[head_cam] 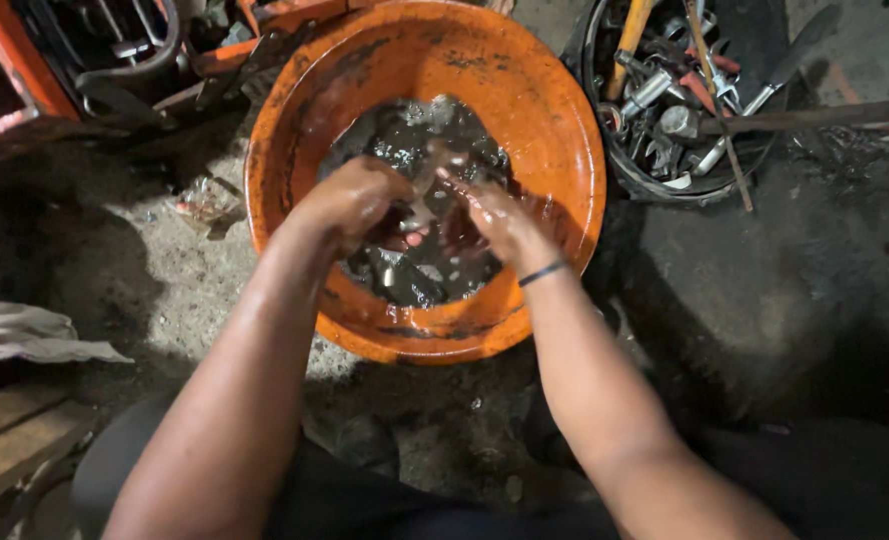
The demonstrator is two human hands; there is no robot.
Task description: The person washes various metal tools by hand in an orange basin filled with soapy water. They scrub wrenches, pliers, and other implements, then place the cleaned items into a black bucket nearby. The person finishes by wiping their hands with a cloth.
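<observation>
A wide orange basin (pixel 564 130) sat on the grimy floor, holding dark oily liquid. Over it, the left hand (pixel 349 200) and right hand (pixel 494 222) pinched a small metal part (pixel 422 212) between them, probably slick, hard and light; its axis was unclear.

There's a tub of tools (pixel 679 110) top right, orange machine frame (pixel 24 70) top left, white rag (pixel 24 335) and wood planks (pixel 9 440) far left.
</observation>
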